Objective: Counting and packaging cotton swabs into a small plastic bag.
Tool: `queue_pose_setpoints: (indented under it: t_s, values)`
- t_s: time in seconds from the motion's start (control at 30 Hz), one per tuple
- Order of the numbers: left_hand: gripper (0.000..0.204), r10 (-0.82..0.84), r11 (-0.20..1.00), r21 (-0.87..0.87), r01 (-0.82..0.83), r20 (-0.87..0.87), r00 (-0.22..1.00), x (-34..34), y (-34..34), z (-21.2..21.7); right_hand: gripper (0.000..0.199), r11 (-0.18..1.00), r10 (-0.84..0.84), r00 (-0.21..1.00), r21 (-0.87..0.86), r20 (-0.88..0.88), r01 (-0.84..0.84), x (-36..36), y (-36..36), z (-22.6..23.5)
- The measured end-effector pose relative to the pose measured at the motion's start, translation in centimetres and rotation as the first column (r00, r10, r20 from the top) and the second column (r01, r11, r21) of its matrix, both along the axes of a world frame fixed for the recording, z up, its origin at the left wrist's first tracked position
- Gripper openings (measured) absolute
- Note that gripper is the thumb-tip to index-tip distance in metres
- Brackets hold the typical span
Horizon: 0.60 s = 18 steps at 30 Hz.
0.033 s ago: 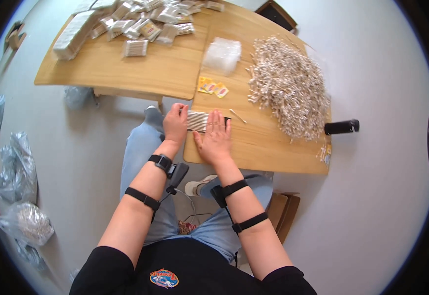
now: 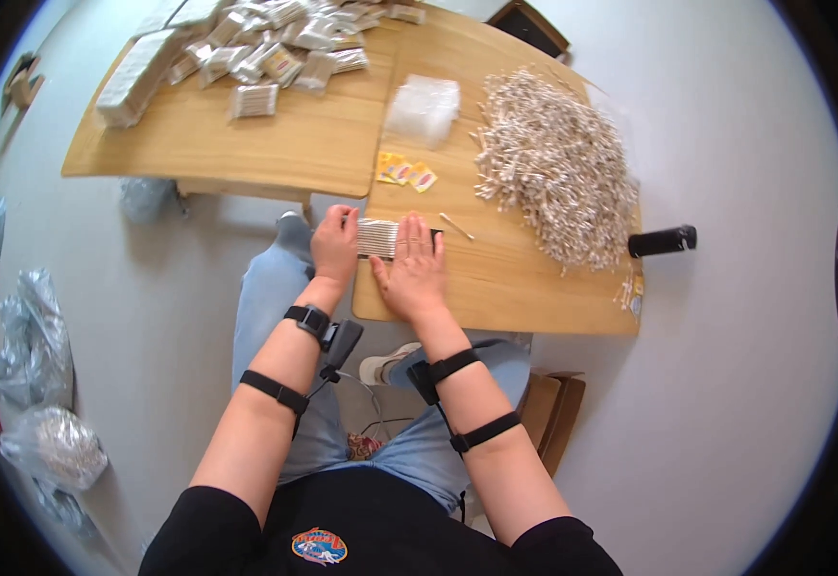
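Cotton swabs (image 2: 377, 238) lie parallel, long axes running left to right.

Bright, diffuse light leaves soft shadows on the floor (image 2: 726, 403) — table edges (image 2: 496, 322) bow, corners go black.

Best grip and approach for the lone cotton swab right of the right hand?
Probably a light two-finger pinch across the middle of the cotton swab, from above and the near right. It's thin, straight and lies flat at a diagonal, so mid-shaft should balance and spare both ends. The wooden table is bare on that side; the swab pile sits farther right.
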<state>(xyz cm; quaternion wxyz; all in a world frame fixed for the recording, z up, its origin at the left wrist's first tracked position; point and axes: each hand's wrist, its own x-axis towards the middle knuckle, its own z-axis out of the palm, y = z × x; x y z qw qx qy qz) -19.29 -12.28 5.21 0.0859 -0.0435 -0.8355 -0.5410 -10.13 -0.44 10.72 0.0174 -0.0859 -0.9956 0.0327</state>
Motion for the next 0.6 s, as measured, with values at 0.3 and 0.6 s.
queue_pose_setpoints:
  t_s: [0.3,0.6]
  values:
    - [0.026,-0.029,0.994,-0.107,0.033,0.031,0.999,0.0,-0.4,-0.2,0.081,0.995,-0.017,1.0,-0.097,-0.005,0.016,0.2,-0.2,-0.2]
    - [0.025,-0.05,0.986,-0.161,0.049,0.001,0.999,-0.5,-0.9,0.3,0.074,0.991,-0.027,0.999,-0.133,-0.033,0.022,-0.1,-0.1,0.1]
